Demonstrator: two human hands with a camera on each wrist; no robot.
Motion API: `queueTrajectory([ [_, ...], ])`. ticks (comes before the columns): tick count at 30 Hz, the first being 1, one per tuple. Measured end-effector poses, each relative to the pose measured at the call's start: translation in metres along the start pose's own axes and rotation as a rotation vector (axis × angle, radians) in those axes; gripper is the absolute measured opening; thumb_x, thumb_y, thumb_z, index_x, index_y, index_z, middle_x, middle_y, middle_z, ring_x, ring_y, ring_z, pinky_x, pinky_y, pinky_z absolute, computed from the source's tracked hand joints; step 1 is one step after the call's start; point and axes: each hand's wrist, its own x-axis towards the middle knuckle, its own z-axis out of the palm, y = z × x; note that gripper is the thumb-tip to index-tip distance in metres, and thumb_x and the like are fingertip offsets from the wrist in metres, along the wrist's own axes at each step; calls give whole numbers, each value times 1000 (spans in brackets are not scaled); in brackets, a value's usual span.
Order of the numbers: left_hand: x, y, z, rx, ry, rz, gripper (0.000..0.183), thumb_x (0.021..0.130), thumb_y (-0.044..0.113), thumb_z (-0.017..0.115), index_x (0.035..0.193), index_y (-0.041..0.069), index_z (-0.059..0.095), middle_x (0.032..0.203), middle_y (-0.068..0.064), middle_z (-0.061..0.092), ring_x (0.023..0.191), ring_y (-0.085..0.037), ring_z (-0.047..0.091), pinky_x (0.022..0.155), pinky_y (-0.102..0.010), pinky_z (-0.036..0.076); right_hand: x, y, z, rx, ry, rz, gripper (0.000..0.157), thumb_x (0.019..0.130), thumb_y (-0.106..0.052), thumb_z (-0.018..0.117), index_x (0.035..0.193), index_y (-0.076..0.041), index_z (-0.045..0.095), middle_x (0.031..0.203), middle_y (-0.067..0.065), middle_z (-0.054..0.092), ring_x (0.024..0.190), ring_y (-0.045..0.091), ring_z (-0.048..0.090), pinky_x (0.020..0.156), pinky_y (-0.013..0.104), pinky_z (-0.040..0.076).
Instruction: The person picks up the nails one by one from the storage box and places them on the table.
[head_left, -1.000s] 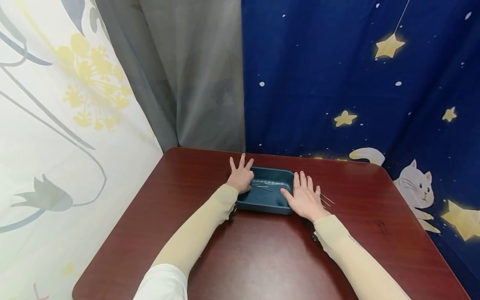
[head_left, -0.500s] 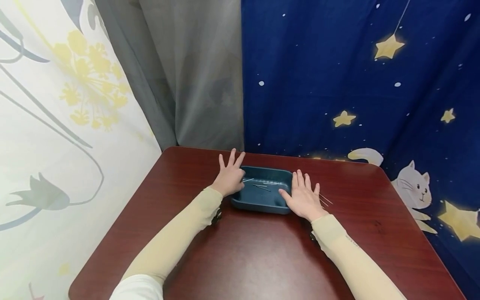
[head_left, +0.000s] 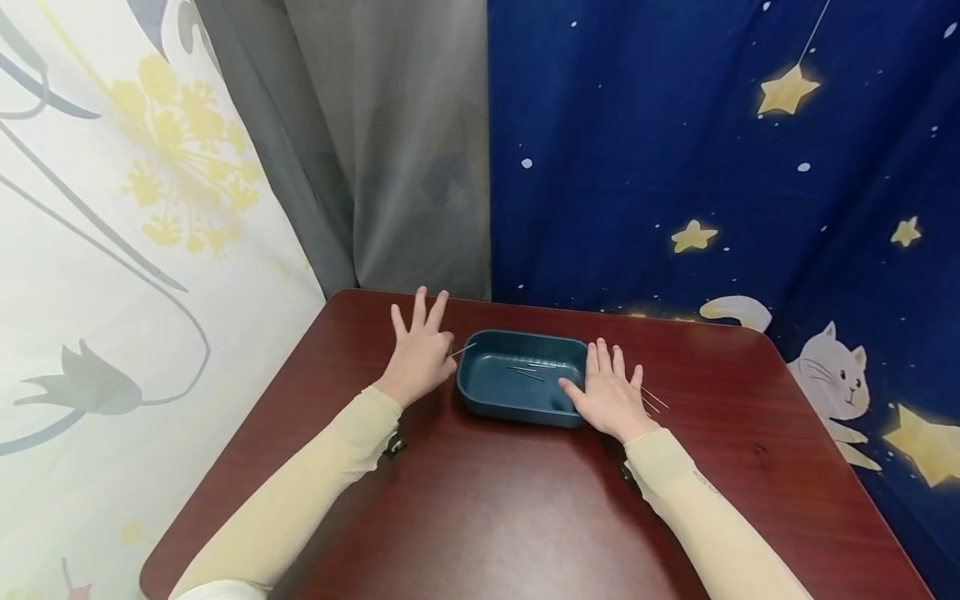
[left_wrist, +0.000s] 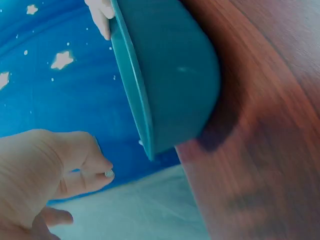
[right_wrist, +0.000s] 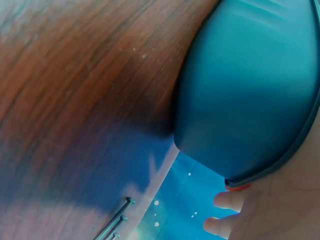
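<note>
My left hand (head_left: 422, 358) pinches a thin metal nail (head_left: 464, 349) between thumb and forefinger, other fingers spread, just left of a dark teal tray (head_left: 517, 411). The nail's tip points right, over the tray's left rim. From the left wrist, its round head (left_wrist: 109, 173) shows at the fingertips, beside the tray's outer wall (left_wrist: 175, 75). Several loose nails (head_left: 527, 372) lie on the tray floor. On the tray's right rim rests my right hand (head_left: 611, 392), fingers straight and thumb over the inside.
More nails (head_left: 655, 399) lie on the reddish-brown table (head_left: 510, 508) to the right of the tray, partly behind my right hand; their flat heads (right_wrist: 131, 200) show from the right wrist. Grey (head_left: 420, 150) and blue star-patterned curtains (head_left: 622, 167) hang behind the table's far edge.
My left hand has moved left out of the tray, bringing the pinched nail up to the left rim. My right hand has stayed on the right rim.
</note>
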Motion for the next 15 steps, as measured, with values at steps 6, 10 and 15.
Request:
queueTrajectory([
  [6,-15,-20,2,9,-22,-105,14,68,23,70,59,22,60,147,-16,19,134,-37,-11,91,-69,-9,2,0,0,-12,-15,15,102,76,-80,21,146,-8,4,152,10,0,136,32,-9,95,66,-7],
  [10,-28,-33,4,19,-63,-149,18,67,23,73,56,23,58,146,-18,23,134,-38,-10,91,-71,-5,3,1,1,-15,-11,12,102,76,-80,21,146,-8,4,151,10,0,135,32,-9,95,66,-6],
  [15,-44,-49,11,24,-144,-194,20,66,25,75,56,23,58,145,-20,23,133,-39,-13,89,-73,-3,3,3,1,-6,-11,13,102,76,-80,21,146,-8,3,151,11,-1,135,33,-9,95,67,-6],
])
